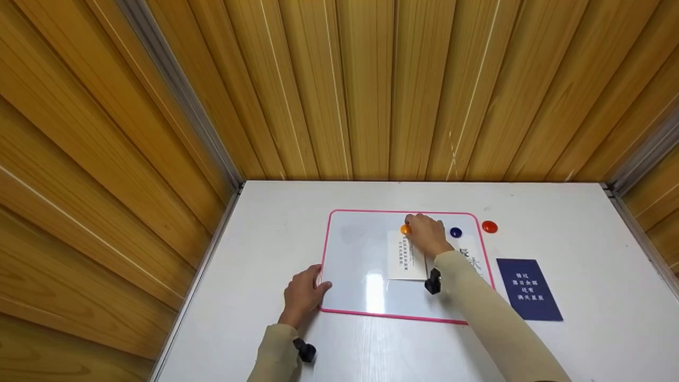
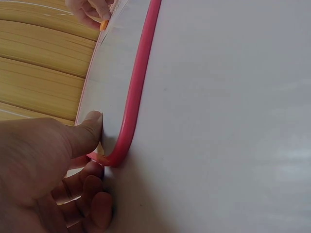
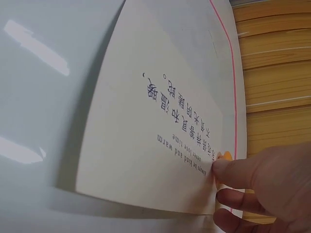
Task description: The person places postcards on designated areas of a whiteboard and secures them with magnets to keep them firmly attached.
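A whiteboard [image 1: 353,254] with a pink frame lies on the table. My left hand [image 1: 303,293] grips its left edge, thumb over the top face and the other fingers curled at the side, as the left wrist view shows near a corner. My right hand [image 1: 426,233] pinches an orange round magnet [image 1: 406,229] at the upper end of a cream card [image 1: 398,260] printed with dark characters. In the right wrist view, the near end of the card [image 3: 121,141] stands slightly off the board. Right of that hand, a dark blue magnet [image 1: 455,232] sits above another printed card [image 1: 466,257], partly hidden by my forearm.
Beyond the board's right side, a red round magnet [image 1: 489,227] lies on the white table [image 1: 599,249]. Below it is a navy card [image 1: 529,289] with white characters. Wood-patterned walls [image 1: 366,95] stand behind and at both sides.
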A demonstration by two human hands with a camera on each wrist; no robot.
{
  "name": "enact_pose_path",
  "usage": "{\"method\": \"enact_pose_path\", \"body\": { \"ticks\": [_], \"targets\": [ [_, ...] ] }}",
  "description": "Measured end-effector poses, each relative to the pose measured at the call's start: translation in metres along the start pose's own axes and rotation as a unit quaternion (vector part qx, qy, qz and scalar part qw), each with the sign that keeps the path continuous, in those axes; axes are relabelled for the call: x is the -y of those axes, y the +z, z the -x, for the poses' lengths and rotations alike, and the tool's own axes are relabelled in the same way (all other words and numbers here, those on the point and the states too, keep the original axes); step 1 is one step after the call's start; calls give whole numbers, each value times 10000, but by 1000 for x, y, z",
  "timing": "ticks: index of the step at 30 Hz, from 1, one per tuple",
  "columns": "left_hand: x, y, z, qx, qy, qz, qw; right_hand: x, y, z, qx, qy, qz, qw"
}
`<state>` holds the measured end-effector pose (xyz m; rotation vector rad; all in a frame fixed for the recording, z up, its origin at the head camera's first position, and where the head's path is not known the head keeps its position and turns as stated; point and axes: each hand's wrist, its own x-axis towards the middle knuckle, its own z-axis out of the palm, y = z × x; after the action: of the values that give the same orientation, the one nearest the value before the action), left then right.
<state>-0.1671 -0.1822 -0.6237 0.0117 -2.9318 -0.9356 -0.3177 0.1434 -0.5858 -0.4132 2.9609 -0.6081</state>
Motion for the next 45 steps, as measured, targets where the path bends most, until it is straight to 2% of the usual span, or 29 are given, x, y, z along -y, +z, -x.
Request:
{"method": "enact_pose_path", "body": {
  "ticks": [9,26,35,45],
  "targets": [
    [1,-1,-1,34,-18,11,10000,0,-5,2,72,82,-11,9999],
    [-3,-1,1,-10,-88,83,9999,5,-22,14,-58,-54,67,9999],
    [-1,0,4,-104,-27,124,9999,-1,-29,24,-231,-58,178,9996],
    [-2,-1,3,-52,-142,177,9997,-8,-37,37,-206,90,130,9997]
  ]
}}
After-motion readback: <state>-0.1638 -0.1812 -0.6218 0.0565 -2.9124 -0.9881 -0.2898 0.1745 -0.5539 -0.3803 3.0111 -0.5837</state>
